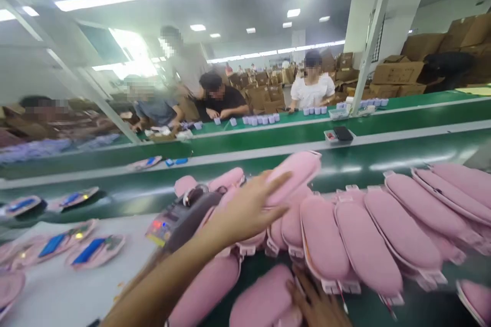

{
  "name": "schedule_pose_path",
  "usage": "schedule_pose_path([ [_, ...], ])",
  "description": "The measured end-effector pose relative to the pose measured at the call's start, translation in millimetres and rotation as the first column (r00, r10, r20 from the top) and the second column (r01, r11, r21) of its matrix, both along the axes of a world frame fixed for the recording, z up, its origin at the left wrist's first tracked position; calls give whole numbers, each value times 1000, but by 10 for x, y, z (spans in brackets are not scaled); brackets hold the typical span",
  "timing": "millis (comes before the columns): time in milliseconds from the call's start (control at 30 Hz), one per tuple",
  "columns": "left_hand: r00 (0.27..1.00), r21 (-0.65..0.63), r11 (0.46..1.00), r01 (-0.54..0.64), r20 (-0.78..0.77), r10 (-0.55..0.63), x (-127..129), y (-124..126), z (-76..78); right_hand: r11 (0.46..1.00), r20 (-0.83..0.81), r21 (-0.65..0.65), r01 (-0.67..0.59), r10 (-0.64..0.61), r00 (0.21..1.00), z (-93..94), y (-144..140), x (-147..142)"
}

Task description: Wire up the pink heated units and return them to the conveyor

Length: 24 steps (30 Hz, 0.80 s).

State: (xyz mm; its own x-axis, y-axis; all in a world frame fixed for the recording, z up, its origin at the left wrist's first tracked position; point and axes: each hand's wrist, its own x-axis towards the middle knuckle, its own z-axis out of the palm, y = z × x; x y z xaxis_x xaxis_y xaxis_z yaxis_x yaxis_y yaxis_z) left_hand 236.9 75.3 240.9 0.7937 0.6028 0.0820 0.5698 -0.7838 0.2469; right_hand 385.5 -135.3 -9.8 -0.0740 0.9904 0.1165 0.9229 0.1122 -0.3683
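Note:
My left hand (249,210) reaches across from the lower left. Its thumb and fingers are closed around a pink oval casing (297,174), lifted over the row of similar casings. At the bottom of the view, my right hand (320,299) is slightly blurred, with its thumb and fingers at the right edge of another pink casing (263,296), which it appears to grip. A long row of pink casings (368,248) leans side by side to the right, some with thin wires hanging out. Beneath my left forearm lies one more pink casing (209,291).
A dark grey device with lit digits (159,227) stands left of the row. Opened casings with blue parts (90,253) lie on a white sheet (134,225). Beyond a rail, co-workers sit along a green belt (215,130) with small lilac parts (261,120). Metal posts (370,36) rise there.

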Motion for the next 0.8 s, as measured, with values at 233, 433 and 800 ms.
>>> schedule_pose_path([
  [233, 952, 313, 916, -253, 247, 179, -2240, -1139, -1192, 968, 46, -251, -9, 22, 999, 208, -69, -39],
  [433, 992, 338, 933, -127, 66, 111, -2271, -1276, -1852, 971, 78, -239, -2, 21, 997, 301, -65, -71],
  [800, 964, 480, 877, -17, 241, -113, -2064, -859, -2064, 962, -37, -271, -39, 30, 999, 340, -114, -63],
])
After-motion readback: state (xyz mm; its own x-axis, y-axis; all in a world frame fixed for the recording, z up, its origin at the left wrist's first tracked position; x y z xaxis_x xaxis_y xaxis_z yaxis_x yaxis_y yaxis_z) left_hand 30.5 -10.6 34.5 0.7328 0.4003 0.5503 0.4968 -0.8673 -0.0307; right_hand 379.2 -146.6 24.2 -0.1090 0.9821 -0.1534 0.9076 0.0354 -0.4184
